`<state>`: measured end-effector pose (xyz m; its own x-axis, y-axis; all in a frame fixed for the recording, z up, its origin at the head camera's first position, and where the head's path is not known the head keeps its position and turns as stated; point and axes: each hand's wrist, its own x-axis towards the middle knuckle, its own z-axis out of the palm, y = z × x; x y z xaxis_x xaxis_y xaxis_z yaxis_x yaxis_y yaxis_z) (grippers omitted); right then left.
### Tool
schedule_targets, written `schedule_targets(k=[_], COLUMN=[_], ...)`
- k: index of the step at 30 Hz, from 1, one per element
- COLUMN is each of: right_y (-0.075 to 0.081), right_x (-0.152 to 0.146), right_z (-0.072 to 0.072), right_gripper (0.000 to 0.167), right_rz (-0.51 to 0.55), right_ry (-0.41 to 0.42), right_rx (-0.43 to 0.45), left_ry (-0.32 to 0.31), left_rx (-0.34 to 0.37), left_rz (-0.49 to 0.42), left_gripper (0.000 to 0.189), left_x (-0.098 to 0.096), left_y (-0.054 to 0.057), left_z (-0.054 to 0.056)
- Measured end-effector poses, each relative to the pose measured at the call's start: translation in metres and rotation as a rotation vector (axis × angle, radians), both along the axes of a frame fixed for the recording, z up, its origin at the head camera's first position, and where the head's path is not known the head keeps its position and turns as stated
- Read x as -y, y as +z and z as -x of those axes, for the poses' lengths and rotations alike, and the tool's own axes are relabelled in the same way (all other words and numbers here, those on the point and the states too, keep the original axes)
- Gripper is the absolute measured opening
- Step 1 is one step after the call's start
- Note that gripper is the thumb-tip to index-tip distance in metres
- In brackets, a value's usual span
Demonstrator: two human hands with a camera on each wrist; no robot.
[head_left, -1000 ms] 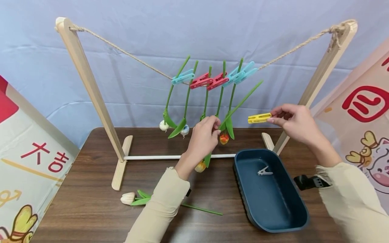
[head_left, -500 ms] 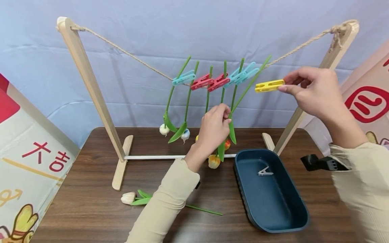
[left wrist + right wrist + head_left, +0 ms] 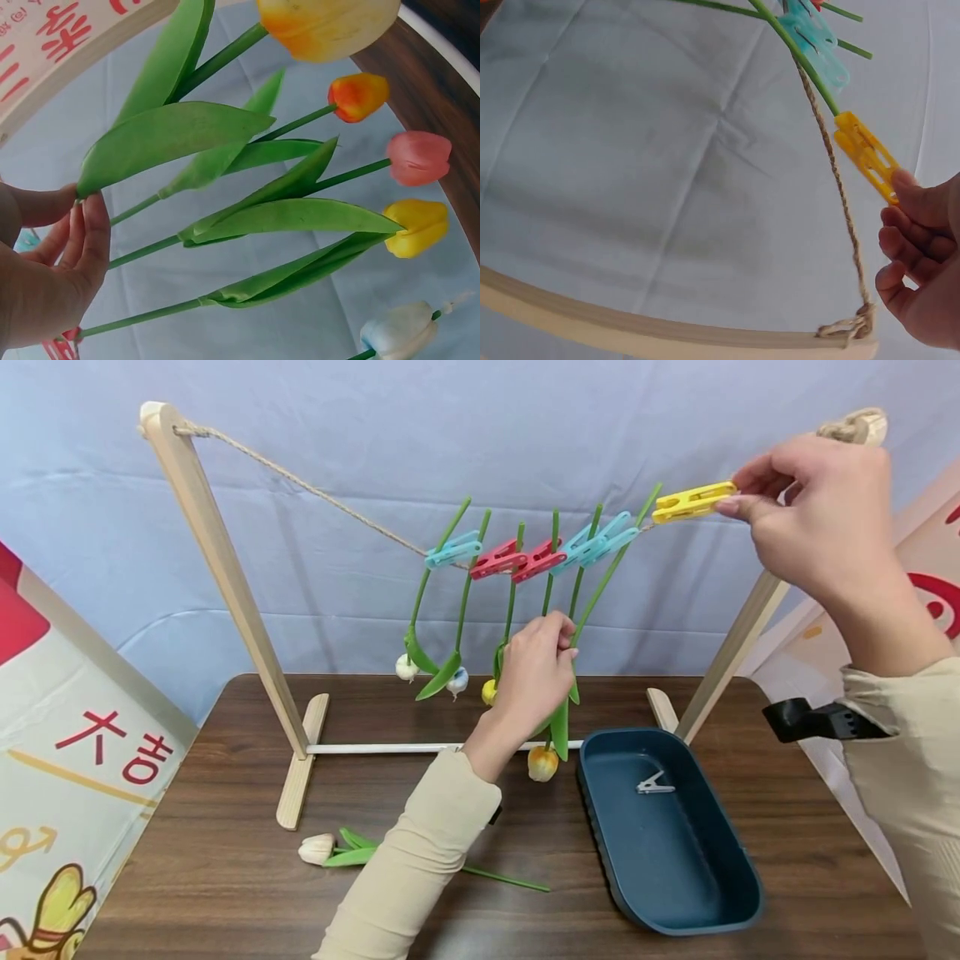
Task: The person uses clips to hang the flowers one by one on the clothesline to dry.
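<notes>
My left hand (image 3: 531,681) pinches the stem of an artificial tulip (image 3: 543,764), its yellow-orange bloom hanging down. In the left wrist view thumb and fingers meet at the base of its leaves (image 3: 176,142). The stem's upper end leans up across the twine (image 3: 315,492), right of the last blue clothespin (image 3: 615,537). My right hand (image 3: 825,518) pinches a yellow clothespin (image 3: 693,502) by its handle end. In the right wrist view the clothespin's nose (image 3: 844,124) is right at the stem's tip, beside the twine. Several other tulips hang upside down from blue and red clothespins (image 3: 498,560).
Wooden posts (image 3: 225,577) hold up the twine, with a white rod (image 3: 382,749) low between them. A dark blue tray (image 3: 667,860) with a grey clothespin (image 3: 655,783) stands at right on the table (image 3: 225,893). A white tulip (image 3: 318,849) lies at front left.
My right hand has raised the yellow clothespin up and rightward to the twine's height. My left hand has moved right with the tulip, bringing its stem tip up to the twine.
</notes>
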<state>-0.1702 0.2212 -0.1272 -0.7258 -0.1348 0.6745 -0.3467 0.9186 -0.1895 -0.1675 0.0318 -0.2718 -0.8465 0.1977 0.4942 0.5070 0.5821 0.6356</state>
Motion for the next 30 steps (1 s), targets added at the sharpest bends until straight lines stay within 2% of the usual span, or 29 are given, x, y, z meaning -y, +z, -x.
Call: schedule_targets(k=[2, 9, 15, 18, 24, 30], right_y=[0.005, 0.011, 0.006, 0.004, 0.001, -0.002], right_x=[0.002, 0.007, 0.011, 0.012, 0.014, 0.015], right_z=[0.003, 0.01, 0.014, 0.015, 0.014, 0.013], right_gripper=[0.019, 0.016, 0.014, 0.014, 0.016, 0.021], right_rz=[-0.041, -0.103, -0.146, -0.139, -0.074, 0.019], right_ry=[-0.004, 0.007, 0.035, 0.037, 0.019, -0.003], right_rx=[0.008, 0.195, 0.243, 0.251, 0.289, 0.332], left_ry=[0.003, 0.007, 0.001, -0.011, -0.043, -0.064], left_rx=[-0.004, -0.014, -0.058, -0.081, -0.081, -0.098], left_rz=[-0.007, -0.02, 0.023, 0.079, 0.186, 0.207], left_gripper=[0.012, 0.011, 0.016, 0.019, 0.024, 0.026], left_x=[-0.001, -0.005, -0.01, -0.012, -0.015, -0.015], left_y=[0.0, -0.001, -0.003, -0.003, 0.0, 0.0], left_z=[0.0, 0.001, 0.0, -0.001, -0.001, -0.001])
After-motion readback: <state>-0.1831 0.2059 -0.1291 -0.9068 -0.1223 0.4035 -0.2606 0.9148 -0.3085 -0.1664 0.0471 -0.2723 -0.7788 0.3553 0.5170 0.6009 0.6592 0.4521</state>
